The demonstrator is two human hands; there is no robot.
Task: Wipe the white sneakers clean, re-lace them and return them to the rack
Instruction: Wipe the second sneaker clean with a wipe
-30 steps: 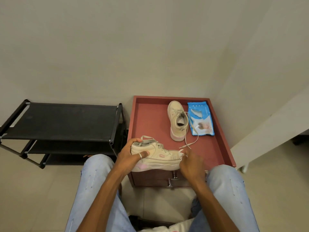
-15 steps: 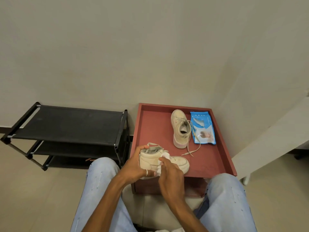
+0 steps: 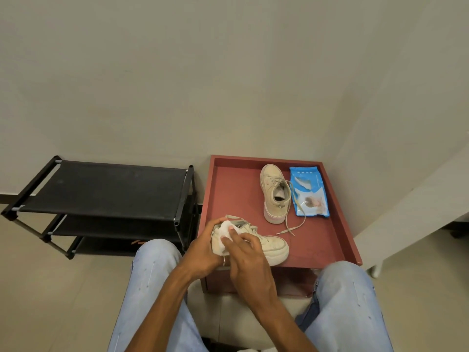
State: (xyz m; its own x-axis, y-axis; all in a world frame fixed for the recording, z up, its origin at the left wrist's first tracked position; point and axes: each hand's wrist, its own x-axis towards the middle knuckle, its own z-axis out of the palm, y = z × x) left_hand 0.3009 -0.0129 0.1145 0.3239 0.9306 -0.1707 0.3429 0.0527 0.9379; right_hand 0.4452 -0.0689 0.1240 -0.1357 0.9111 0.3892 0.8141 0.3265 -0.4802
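The right hand (image 3: 245,257) is laid over a bunched wipe (image 3: 223,231), fingers nearly straight, pressing it against the heel side of a sneaker (image 3: 275,247); whether the thumb pinches the wipe cannot be told. The left hand (image 3: 203,250) is curled round the heel from behind, so the sneaker is clamped and steadied at the front edge of the red table (image 3: 330,240), toe to the right. The sneaker is judged light, with a soft upper that would give under pressure and a thick, stiff sole. A hold is therefore best taken at the heel and sole, as it is now, while the upper is rubbed. The damp wipe is limp and is likely to slide unless pressed flat. The other sneaker (image 3: 275,196) stands upright further back on the table, its loose lace (image 3: 291,224) trailing forward — easily snagged if the sneaker is lifted carelessly. A blue wipes pack (image 3: 308,191) lies just beside it. The black rack (image 3: 101,189) stands to the left of the table.
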